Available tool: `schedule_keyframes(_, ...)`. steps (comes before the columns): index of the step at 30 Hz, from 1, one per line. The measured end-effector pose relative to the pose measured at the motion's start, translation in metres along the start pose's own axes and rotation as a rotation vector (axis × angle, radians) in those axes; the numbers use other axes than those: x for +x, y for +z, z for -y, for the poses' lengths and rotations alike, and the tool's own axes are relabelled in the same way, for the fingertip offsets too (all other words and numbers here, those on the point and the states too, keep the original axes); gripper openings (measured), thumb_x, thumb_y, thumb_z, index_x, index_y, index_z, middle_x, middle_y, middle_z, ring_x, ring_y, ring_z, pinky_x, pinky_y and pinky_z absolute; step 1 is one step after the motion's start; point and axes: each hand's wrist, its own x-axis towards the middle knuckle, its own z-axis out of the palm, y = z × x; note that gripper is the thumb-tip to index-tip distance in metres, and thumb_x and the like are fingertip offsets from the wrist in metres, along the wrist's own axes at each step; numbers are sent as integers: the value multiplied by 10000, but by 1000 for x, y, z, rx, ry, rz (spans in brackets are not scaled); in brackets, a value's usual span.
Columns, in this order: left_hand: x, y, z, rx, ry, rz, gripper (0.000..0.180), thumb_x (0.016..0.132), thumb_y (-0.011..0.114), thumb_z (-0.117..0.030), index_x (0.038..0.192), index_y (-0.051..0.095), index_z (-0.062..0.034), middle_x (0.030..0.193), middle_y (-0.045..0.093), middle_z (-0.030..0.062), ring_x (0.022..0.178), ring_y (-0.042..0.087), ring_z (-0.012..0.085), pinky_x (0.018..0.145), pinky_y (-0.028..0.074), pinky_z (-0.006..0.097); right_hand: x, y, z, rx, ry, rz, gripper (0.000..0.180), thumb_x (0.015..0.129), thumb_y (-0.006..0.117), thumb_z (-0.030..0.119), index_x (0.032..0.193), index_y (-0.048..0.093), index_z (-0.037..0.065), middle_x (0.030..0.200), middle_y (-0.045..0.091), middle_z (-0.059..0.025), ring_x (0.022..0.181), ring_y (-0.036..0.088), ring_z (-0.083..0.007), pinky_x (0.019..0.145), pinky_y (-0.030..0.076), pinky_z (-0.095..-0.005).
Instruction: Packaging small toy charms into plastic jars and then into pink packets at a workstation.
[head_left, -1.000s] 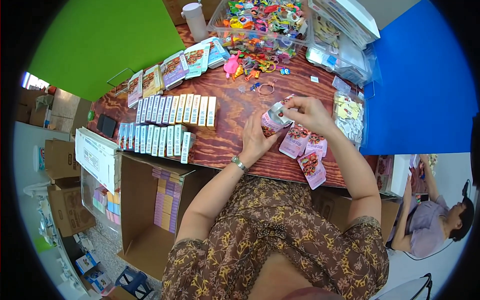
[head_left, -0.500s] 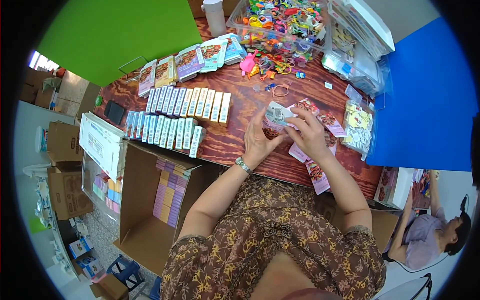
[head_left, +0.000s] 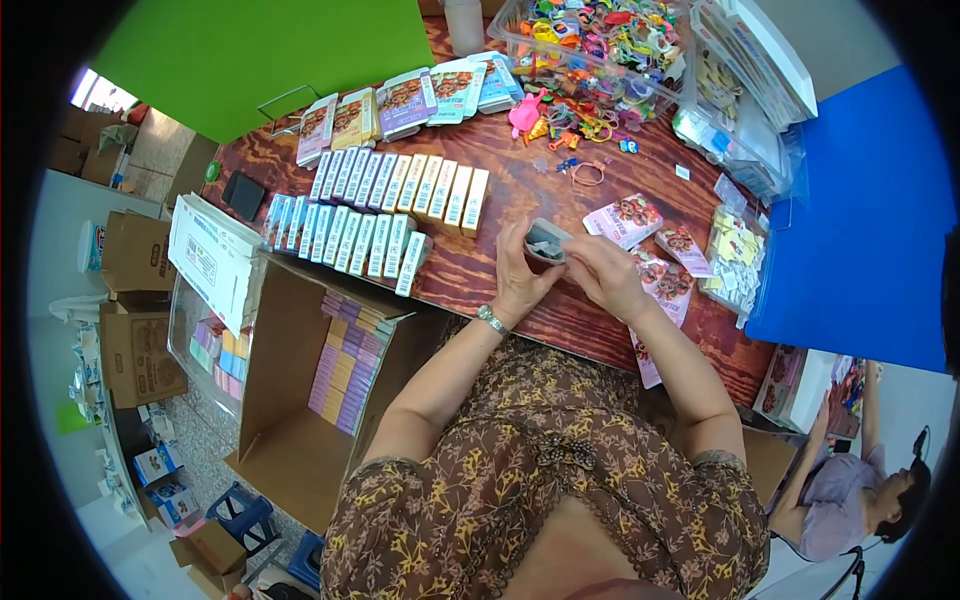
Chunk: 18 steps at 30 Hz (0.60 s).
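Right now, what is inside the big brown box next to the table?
The cardboard box holds rows of small flat packs along its far side. Any deeper layers are covered.

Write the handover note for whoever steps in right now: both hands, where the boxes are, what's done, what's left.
Left hand and right hand: both hold one small open box above the table.
Done: two rows of closed boxes stand side by side left of the hands; more are stacked in the cardboard carton below the table edge.
Left: flat pink packets lie right of the hands; loose colourful toys fill the clear bin behind.
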Motion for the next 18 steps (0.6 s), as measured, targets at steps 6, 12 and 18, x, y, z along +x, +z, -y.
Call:
schedule_keyframes(6,-4,-4,-8,-83,-108,21,1024,667,908,-172,1476,291,-56,1333,493,219,1188,533,408,983,467,477,2,7,-3,-29,20,-46,249,807,789,73,1037,698,50,1072,682,-136,857,706,-284,732,583,-362)
schedule_keyframes(12,-5,-26,-3,-145,-59,154,709,734,865,-89,1328,482,-34,1271,577,217,1142,609,360,943,517,406,0,-6,-17,-3,40,68,207,843,760,48,1041,701,37,1112,686,-131,923,707,-278,758,580,-346)
schedule_keyframes(18,14,-43,-3,-185,9,244,369,779,811,-34,1106,640,-21,1224,630,194,1075,646,345,870,539,386,20,-18,-4,227,285,135,188,874,696,53,1062,694,49,1128,665,-146,962,688,-312,777,567,-364)
